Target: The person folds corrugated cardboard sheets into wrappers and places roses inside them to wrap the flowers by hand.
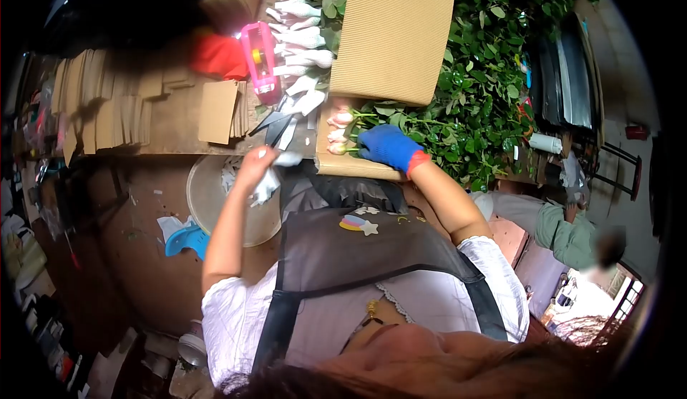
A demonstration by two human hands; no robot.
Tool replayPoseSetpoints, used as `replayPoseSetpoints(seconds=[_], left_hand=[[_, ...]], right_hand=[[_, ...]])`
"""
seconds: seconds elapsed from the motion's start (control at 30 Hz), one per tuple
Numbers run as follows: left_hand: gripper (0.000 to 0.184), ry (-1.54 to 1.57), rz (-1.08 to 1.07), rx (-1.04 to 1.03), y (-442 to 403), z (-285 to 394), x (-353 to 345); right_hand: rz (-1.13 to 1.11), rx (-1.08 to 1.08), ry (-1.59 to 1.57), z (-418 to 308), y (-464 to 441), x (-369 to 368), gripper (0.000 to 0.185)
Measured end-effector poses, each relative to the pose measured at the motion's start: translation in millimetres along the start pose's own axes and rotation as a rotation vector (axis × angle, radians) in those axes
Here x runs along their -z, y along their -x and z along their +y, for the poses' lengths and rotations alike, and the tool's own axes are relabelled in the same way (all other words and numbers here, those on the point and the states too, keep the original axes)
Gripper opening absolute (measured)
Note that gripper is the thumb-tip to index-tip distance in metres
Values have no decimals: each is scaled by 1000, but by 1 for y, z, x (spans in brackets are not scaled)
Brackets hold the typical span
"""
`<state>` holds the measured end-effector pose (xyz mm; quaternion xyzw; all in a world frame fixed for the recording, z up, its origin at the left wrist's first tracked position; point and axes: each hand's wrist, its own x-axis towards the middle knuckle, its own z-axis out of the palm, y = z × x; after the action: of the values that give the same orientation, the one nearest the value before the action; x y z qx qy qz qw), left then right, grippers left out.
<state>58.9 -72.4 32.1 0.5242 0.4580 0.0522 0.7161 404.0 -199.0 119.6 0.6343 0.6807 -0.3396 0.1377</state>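
Blue-gloved right hand [392, 147] over roses [336, 147], inside cardboard [361, 168] edge; left hand [257, 166] by table [179, 125] edge; cannot tell either grip.

At least 2 pale pink roses [338, 138] lie sideways on a tan corrugated cardboard sheet [358, 166], blooms to my left, leafy stems to my right. A white piece [290, 158], too blurred to identify, is left of them.

A brown worktable [175, 125] is carrying cardboard pieces [109, 102] toward ten o'clock and a pink tape dispenser [259, 62] at eleven. Corrugated cardboard [393, 37] is lying between twelve and one, leafy rose stems [483, 70] spreading toward two.
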Motion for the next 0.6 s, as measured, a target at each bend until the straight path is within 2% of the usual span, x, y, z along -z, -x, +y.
replayPoseSetpoints(seconds=[0.03,0.07,0.13,0.17,0.23,0.27,0.3,0.33,0.37,0.47,0.6], left_hand=[[26,-361,-43,51,8,-25,28],[31,-1006,31,26,32,-11,32],[34,-1365,33,129,48,-28,45],[34,-1173,31,81,47,-24,38],[34,-806,23,-20,31,-2,12],[30,-504,-14,-212,18,0,-7],[31,-409,8,-272,8,18,-33],[35,-359,8,-232,-5,31,-55],[39,-269,61,-328,-14,44,-75],[35,-267,172,-520,-41,58,-109],[31,-372,203,-549,-62,57,-118]], right_hand=[[-53,-55,-83,-9,13,24,37],[71,-99,-126,-12,19,24,37],[318,-181,-205,-12,26,26,38],[380,-210,-134,-8,19,18,38],[282,-217,-64,-8,5,10,37],[237,-224,-30,-7,-3,6,37],[206,-227,17,-3,-13,-2,38],[219,-249,13,-4,-16,-3,39],[231,-270,14,-4,-18,0,39],[253,-298,9,-5,-22,0,41],[266,-313,-5,-6,-25,1,39]])
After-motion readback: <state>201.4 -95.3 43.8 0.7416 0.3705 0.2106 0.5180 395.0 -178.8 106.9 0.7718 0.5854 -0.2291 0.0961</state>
